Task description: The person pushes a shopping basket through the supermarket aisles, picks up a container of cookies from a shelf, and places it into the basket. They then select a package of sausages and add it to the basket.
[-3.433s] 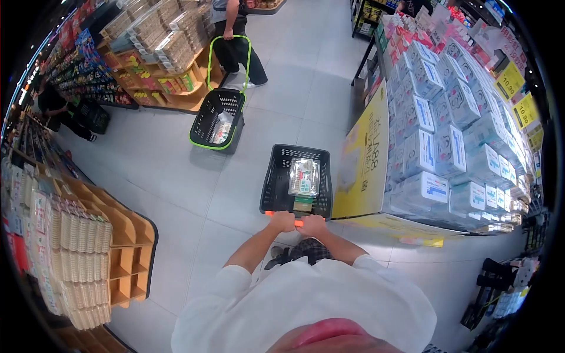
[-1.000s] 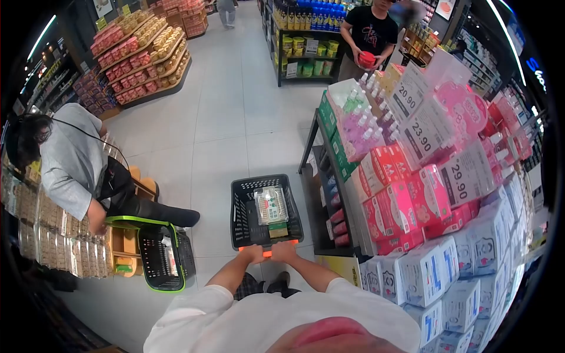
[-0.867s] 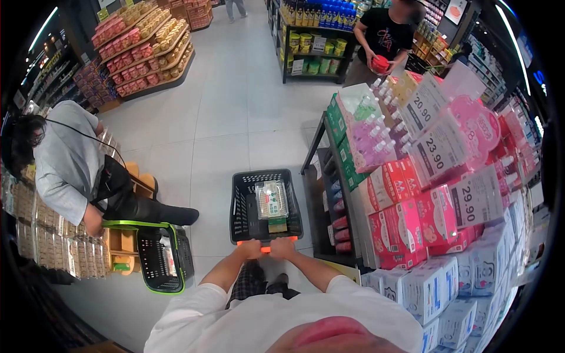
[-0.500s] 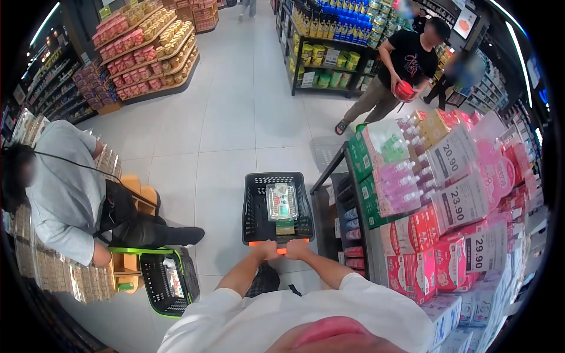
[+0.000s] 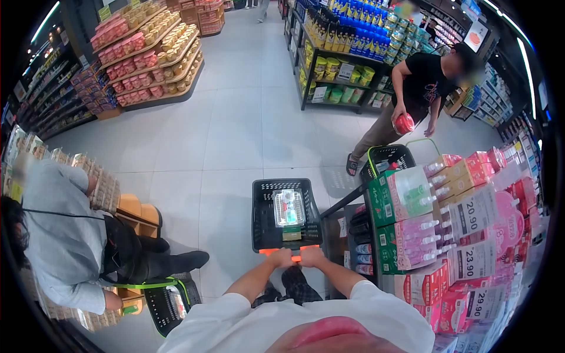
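My left hand [image 5: 281,257] and my right hand [image 5: 310,256] are side by side, both closed around the orange handle [image 5: 296,258] of a black shopping basket [image 5: 257,215]. The basket is in front of me, low over the tiled floor. Inside it lies a clear plastic food box [image 5: 288,207] with a printed label. Below that box, nearer the handle, is a small dark green and brown box [image 5: 292,234].
At right, a display of boxed bottles [image 5: 406,238] with price signs juts close beside my basket. A person in black [image 5: 424,82] holds a red container [image 5: 404,123] near another basket [image 5: 391,156]. At left, a person in grey [image 5: 65,223] stands by shelves with a green-handled basket [image 5: 165,306].
The right display and the left person have shifted nearer and lower in view as I moved forward. The person in black lowered the red container, now in one hand. My grip is unchanged.
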Tool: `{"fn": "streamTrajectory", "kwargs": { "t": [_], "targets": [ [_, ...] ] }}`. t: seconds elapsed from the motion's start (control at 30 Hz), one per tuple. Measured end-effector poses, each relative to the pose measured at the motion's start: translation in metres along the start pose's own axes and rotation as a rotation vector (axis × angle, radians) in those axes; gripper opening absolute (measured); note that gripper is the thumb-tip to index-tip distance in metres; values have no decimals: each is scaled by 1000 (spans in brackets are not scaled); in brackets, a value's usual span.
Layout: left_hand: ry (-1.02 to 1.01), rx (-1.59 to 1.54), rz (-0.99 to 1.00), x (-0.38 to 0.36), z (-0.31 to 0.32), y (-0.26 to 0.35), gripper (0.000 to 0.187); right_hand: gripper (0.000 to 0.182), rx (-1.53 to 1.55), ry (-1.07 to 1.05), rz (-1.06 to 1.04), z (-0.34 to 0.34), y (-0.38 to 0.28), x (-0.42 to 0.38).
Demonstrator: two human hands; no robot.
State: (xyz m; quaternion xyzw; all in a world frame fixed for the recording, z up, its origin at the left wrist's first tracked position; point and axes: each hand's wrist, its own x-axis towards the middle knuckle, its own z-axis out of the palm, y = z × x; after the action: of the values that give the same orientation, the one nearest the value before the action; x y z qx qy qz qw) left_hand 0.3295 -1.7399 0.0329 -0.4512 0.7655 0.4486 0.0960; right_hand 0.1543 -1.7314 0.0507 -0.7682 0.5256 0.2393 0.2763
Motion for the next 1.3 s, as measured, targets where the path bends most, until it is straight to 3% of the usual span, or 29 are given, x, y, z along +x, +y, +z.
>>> {"fn": "streamTrajectory", "kwargs": {
  "t": [0.4,0.67,1.03,1.2,1.3],
  "targets": [
    [247,54,-120,81,-129,-28,45,37,-34,154,-56,-122,46,117],
    [202,42,-194,133,-224,-56,41,40,-17,86,-75,-202,54,195],
    [184,107,-273,207,-362,-79,42,42,33,170,-67,-310,79,294],
    [258,119,-194,247,-413,-103,43,41,18,162,-80,-358,97,346],
    [204,105,-175,278,-443,-117,45,40,-5,87,-34,-385,107,377]
  ]
}}
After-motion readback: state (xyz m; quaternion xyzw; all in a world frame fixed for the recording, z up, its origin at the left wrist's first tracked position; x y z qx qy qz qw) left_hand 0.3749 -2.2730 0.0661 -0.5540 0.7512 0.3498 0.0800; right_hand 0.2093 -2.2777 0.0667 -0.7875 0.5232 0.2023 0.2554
